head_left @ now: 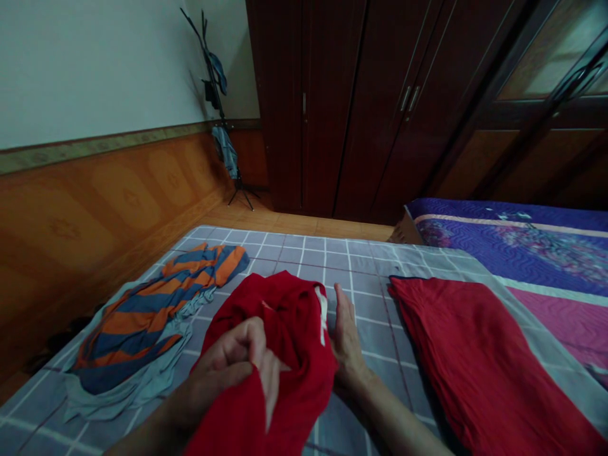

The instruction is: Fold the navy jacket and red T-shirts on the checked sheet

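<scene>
A bunched red garment (294, 316) with a white strip near its right edge is in front of me, above the checked bedsheet. My left hand (242, 361) pinches a fold of it between thumb and fingers. Against the garment's right side rests my right hand (346, 335), its fingers extended and the palm turned toward the cloth; part of that hand is hidden behind the red fabric. Another red garment (475, 342) with a dark edge lies flat to the right. On the left lies an orange and blue striped garment (142, 316) over a light blue cloth (123, 396).
The grey checked bedsheet (365, 259) spreads under the clothes. Beyond it stand a dark wooden wardrobe (332, 114) and a coat stand (221, 107) holding clothes. A second bed with a purple and pink cover (522, 247) is at the right.
</scene>
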`<state>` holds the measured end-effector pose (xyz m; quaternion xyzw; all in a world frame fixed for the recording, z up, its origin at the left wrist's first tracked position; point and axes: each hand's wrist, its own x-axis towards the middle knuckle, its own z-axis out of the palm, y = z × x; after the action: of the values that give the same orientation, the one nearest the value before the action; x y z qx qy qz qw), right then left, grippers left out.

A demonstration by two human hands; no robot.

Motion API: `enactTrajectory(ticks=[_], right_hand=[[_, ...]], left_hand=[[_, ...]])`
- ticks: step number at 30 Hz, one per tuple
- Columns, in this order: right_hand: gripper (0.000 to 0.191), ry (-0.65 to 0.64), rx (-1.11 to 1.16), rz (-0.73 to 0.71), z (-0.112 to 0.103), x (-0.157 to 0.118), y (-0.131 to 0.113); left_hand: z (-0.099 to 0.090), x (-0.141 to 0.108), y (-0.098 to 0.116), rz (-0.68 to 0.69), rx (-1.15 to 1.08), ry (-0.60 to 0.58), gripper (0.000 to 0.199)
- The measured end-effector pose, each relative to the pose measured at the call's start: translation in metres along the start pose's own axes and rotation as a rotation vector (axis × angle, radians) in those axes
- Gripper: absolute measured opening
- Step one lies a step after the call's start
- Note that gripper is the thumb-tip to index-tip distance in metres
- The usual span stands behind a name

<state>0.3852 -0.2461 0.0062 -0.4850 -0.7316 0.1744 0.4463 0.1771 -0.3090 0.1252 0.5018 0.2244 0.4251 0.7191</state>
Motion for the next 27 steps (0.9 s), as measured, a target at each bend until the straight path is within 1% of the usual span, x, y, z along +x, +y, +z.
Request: enactTrajectory(ticks=[2,3,4,5,7,8,9,11,13,15,16,17,18,19,21,22,23,25,27], right_hand=[[0.075,-0.020,-0.024,-0.048,0.001,0.002,-0.001],[0.076,-0.062,-0.031,-0.087,0.002,0.003,-0.002],[0.073,-0.127,-0.027,-0.136,0.003,0.004,-0.003],[0.065,-0.199,-0.009,-0.180,0.003,0.005,-0.004],[0.041,-0.294,0.065,-0.211,0.002,0.006,-0.006],[0.030,-0.300,0.118,-0.186,0.001,0.008,-0.007],[0.022,-0.278,0.181,-0.131,-0.001,0.009,-0.007],[0.016,-0.179,0.332,0.042,-0.007,0.014,-0.006],[0.016,-0.103,0.501,0.193,-0.012,0.020,-0.007],[0.021,-0.068,0.634,0.288,-0.016,0.023,-0.011],[0.024,-0.057,0.680,0.320,-0.016,0.024,-0.014],[0.028,-0.052,0.716,0.347,-0.016,0.024,-0.017],[0.031,-0.051,0.747,0.370,-0.015,0.022,-0.021],[0.032,-0.063,0.775,0.383,-0.013,0.020,-0.024],[0.033,-0.116,0.813,0.382,-0.010,0.016,-0.029],[0.032,-0.148,0.808,0.368,-0.010,0.014,-0.030],[0.030,-0.177,0.781,0.345,-0.010,0.013,-0.030],[0.026,-0.218,0.678,0.272,-0.011,0.013,-0.028],[0.030,-0.268,0.512,0.154,-0.012,0.014,-0.022]], left_hand=[[-0.008,-0.003,0.006,-0.017,-0.069,-0.004,0.039],[-0.012,-0.005,0.006,-0.027,-0.077,0.004,0.041],[-0.015,-0.006,0.005,-0.032,-0.080,0.028,0.043],[-0.019,-0.007,0.003,-0.036,-0.075,0.058,0.045],[-0.029,-0.012,0.000,-0.029,-0.037,0.133,0.049],[-0.036,-0.015,0.000,-0.011,-0.001,0.175,0.050],[-0.042,-0.018,0.001,0.018,0.045,0.220,0.051],[-0.055,-0.026,0.007,0.071,0.173,0.311,0.051],[-0.061,-0.032,0.013,0.043,0.405,0.388,0.048],[-0.059,-0.036,0.013,-0.061,0.773,0.431,0.041],[-0.056,-0.036,0.010,-0.123,0.978,0.428,0.041],[-0.052,-0.037,0.004,-0.174,1.168,0.407,0.046],[-0.048,-0.037,-0.004,-0.212,1.323,0.378,0.056],[-0.044,-0.036,-0.013,-0.246,1.438,0.350,0.067],[-0.040,-0.035,-0.032,-0.291,1.568,0.345,0.081],[-0.040,-0.034,-0.041,-0.292,1.602,0.364,0.082],[-0.040,-0.033,-0.047,-0.284,1.627,0.384,0.078],[-0.041,-0.032,-0.054,-0.251,1.649,0.395,0.059],[-0.039,-0.031,-0.051,-0.244,1.634,0.383,0.037]])
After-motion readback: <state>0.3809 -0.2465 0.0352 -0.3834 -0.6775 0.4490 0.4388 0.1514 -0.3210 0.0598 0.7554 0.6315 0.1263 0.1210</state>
